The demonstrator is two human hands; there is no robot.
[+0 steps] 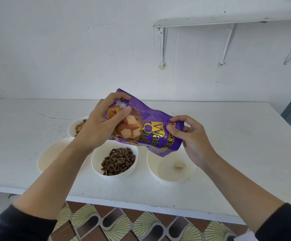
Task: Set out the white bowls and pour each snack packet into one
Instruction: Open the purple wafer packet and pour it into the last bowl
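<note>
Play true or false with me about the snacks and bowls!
1. The left hand and right hand both hold the purple packet. True.
2. The middle bowl holds popcorn. False: it holds dark striped seeds.
3. The purple packet lies flat on the table. False: it is held up above the bowls.
4. The right bowl has one small pale piece in it. True.

Dark, near-black sleeves — left sleeve (14,223), right sleeve (284,223) — ended near the elbows; left hand (97,126) and right hand (191,141) were bare.
</note>
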